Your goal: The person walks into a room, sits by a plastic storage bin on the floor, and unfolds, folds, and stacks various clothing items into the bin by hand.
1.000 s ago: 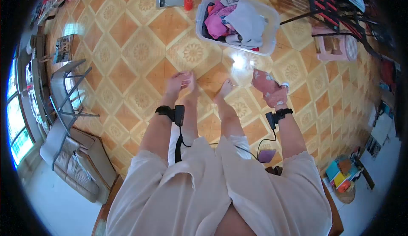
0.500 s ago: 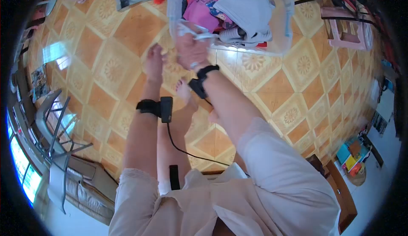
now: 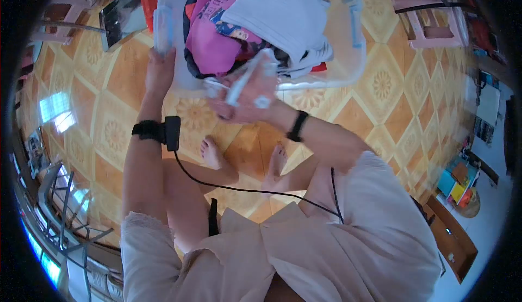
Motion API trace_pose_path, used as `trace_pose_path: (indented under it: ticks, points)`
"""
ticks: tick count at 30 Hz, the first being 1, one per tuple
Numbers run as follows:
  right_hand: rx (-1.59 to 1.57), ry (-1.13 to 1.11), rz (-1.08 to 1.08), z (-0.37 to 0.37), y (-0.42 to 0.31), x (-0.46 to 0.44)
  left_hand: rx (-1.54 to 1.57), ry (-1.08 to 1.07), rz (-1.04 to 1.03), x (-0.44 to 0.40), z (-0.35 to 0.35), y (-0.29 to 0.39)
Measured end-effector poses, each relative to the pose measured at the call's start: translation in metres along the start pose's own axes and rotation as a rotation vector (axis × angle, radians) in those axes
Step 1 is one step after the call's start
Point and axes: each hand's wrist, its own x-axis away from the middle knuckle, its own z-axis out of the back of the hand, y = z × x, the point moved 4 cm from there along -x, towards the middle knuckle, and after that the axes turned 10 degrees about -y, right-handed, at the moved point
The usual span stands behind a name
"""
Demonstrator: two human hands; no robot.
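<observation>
Clothes (image 3: 215, 54) in magenta, pale grey and patterned dark blue are lying heaped inside a clear rectangular plastic bin (image 3: 348, 57) with light-blue clips, right in front of our bare feet (image 3: 212, 154). Our left hand (image 3: 160, 73) is touching the bin's near left corner; we are failing to make out whether its fingers are clamping there. Our right hand (image 3: 246, 102) is hovering at the near rim with a crumpled pinkish-and-white cloth (image 3: 250, 79) about it, but blur is hiding the fingers, so we cannot tell how they are closing. We are apparently handling that cloth beside the heap; the next move is calling for a steady bin and cloth held clear of the rim.

A thin black cable (image 3: 239, 189) is crossing above our legs from the left wrist's black box (image 3: 173, 133), possibly limiting that arm. A red cylindrical object (image 3: 147, 0) is standing or lying just beyond the bin's left side, and a pale-pink plastic stool (image 3: 460, 27) is sitting apart on the right.
</observation>
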Motion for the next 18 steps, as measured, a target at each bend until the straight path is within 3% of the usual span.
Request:
trace_pose_path:
  ticks: [1,3,8,10,13,15,17,18]
  points:
    - [0.6,0.143,0.047,-0.013,-0.014,0.029,-0.028,0.033,0.03,0.003,0.0,0.007]
    - [0.835,0.055,0.235,-0.061,-0.027,0.092,0.024,0.055,-0.009,0.008,-0.002,0.013]
    - [0.878,0.029,0.284,-0.102,-0.063,0.164,0.209,0.105,-0.053,0.001,-0.013,0.0]
    - [0.587,-0.003,0.253,-0.12,-0.078,0.203,0.327,0.132,-0.07,0.01,-0.015,0.006]
    - [-0.839,-0.171,0.254,-0.158,-0.089,0.262,0.318,0.144,-0.109,0.019,-0.013,0.016]
    - [-0.955,-0.22,0.333,-0.171,-0.095,0.287,0.484,0.157,-0.21,-0.02,-0.044,-0.027]
    - [-0.98,-0.271,0.364,-0.179,-0.1,0.296,0.336,0.19,-0.121,-0.006,-0.053,-0.012]
    - [-1.091,-0.314,0.266,-0.187,-0.099,0.297,0.167,0.241,-0.104,0.001,-0.057,-0.003]
